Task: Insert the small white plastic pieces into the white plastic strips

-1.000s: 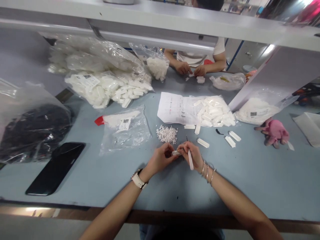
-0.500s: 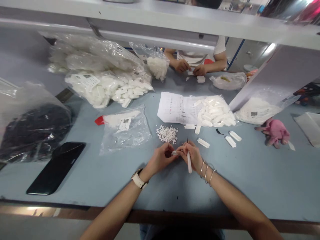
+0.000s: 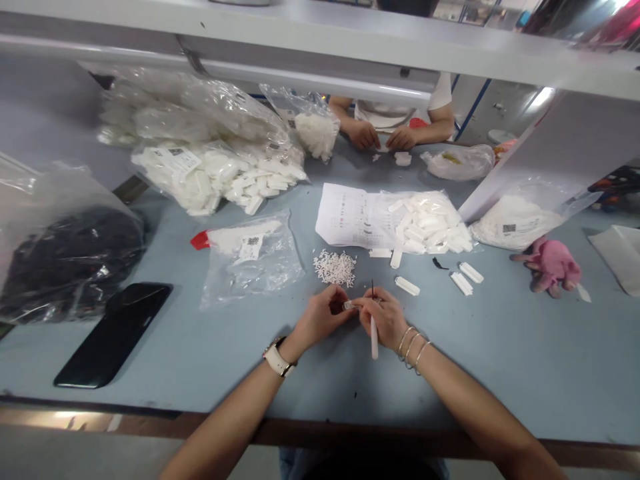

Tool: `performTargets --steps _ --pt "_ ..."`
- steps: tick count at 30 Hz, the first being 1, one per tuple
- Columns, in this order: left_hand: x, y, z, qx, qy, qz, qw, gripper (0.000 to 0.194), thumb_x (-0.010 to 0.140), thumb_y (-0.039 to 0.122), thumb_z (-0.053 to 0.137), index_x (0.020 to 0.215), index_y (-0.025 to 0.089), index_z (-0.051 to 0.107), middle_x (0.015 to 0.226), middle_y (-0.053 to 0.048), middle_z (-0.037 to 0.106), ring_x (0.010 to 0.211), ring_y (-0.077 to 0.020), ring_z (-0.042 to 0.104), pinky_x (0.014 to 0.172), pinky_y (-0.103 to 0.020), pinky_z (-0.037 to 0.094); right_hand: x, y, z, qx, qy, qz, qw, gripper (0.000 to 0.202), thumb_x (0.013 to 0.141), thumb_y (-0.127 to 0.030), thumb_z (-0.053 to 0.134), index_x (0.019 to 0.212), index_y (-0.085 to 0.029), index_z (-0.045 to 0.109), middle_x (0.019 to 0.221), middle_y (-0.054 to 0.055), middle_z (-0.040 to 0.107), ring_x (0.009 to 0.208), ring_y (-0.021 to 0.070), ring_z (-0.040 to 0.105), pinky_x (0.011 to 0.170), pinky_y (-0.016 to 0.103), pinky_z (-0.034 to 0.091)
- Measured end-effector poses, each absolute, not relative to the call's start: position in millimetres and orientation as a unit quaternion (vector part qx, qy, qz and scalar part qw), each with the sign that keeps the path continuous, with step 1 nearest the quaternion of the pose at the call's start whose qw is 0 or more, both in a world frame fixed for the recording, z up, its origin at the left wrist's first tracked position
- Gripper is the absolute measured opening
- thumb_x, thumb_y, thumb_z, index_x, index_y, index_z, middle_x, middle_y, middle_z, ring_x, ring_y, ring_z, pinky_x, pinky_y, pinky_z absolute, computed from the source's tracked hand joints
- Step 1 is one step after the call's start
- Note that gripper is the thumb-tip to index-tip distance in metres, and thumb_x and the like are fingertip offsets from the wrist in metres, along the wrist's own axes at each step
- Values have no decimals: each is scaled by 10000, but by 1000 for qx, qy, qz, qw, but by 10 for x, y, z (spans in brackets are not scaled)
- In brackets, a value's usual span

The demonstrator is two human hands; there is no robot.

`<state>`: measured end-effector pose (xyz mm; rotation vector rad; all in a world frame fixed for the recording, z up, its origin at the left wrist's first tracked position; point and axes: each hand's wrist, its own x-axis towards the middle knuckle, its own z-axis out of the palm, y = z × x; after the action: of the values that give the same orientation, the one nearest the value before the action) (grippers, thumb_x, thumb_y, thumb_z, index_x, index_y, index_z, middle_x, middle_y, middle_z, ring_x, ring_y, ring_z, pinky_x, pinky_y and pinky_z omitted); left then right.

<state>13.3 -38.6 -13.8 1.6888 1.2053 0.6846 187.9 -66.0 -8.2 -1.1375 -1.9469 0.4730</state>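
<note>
Between thumb and fingers, my left hand [image 3: 324, 315] pinches a small white plastic part [image 3: 349, 305], whose details are too small to make out. My right hand [image 3: 384, 316] is closed around a slim tool with a white handle [image 3: 375, 339] and a thin dark shaft pointing away from me. Its fingertips touch the right end of the small part. Just beyond my hands lies a heap of tiny white pieces [image 3: 335, 268]. A white rectangular plastic piece [image 3: 407, 286] rests beyond my right hand, with two similar ones [image 3: 461, 283] farther right.
A bag of white pieces [image 3: 433, 223] lies beside a printed sheet [image 3: 345, 217]. At left are a flat clear bag [image 3: 253, 260], a black phone [image 3: 114, 337] and fuller bags [image 3: 210, 173]. A pink glove [image 3: 554, 265] lies right. Across the table, a co-worker's hands [image 3: 385, 137] handle white parts.
My right hand has turned slightly, and the tool's handle end has swung left and toward me. The left hand stays nearly still with the small part.
</note>
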Motion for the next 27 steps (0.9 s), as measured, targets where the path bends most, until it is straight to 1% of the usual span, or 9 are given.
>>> performTargets --steps 4,6,8,10,14,17,19,23,27 --pt "141 -389 -115 683 487 280 466 240 718 365 639 756 186 483 646 31 572 564 -112 518 526 -231 420 1879 -637 -106 -469 -757 196 412 152 770 -126 509 739 -239 607 605 17 617 726 194 592 668 324 510" --pt "148 -392 -97 683 483 281 471 250 714 371 643 759 186 481 648 28 579 566 -115 522 529 -234 422 1898 -593 -136 -503 -718 182 445 166 785 -138 504 655 -230 549 649 32 633 741 192 599 672 322 516" --pt "153 -392 -83 684 481 281 471 260 709 377 651 754 186 480 638 28 576 563 -115 517 530 -235 419 1932 -534 -175 -555 -666 144 477 234 812 -162 475 586 -223 477 682 54 626 740 192 614 668 328 522" --pt "156 -389 -77 686 483 277 468 266 707 382 656 750 185 484 630 30 571 556 -114 507 525 -234 412 1969 -476 -216 -575 -657 155 463 237 809 -190 496 579 -220 446 704 59 615 763 196 641 679 327 530" --pt "148 -385 -87 683 487 271 472 280 708 399 659 760 187 484 637 26 576 562 -120 515 525 -239 417 2009 -407 -260 -586 -679 202 393 190 771 -185 546 595 -218 481 724 44 650 760 191 658 660 302 533" --pt "139 -388 -97 685 484 273 470 279 712 396 661 768 189 482 656 19 591 578 -128 538 544 -248 437 2001 -407 -239 -583 -688 215 374 174 774 -206 541 607 -223 494 707 32 675 736 186 660 645 291 520" --pt "136 -390 -96 689 484 273 466 270 715 387 659 771 188 485 663 14 597 582 -130 547 547 -250 443 1981 -426 -207 -577 -676 231 397 198 778 -237 536 598 -225 453 686 20 681 706 181 662 623 284 513" --pt "139 -389 -82 689 480 277 466 258 708 373 658 760 185 489 650 15 597 571 -126 547 537 -242 440 1929 -484 -134 -555 -630 277 468 255 756 -264 547 606 -234 342 680 16 681 617 153 649 569 263 505" --pt "138 -391 -82 689 478 280 467 270 698 386 669 762 185 500 660 14 605 579 -126 555 540 -240 445 1909 -543 -96 -525 -624 315 485 291 752 -277 578 629 -240 318 691 19 684 601 144 638 567 262 511"
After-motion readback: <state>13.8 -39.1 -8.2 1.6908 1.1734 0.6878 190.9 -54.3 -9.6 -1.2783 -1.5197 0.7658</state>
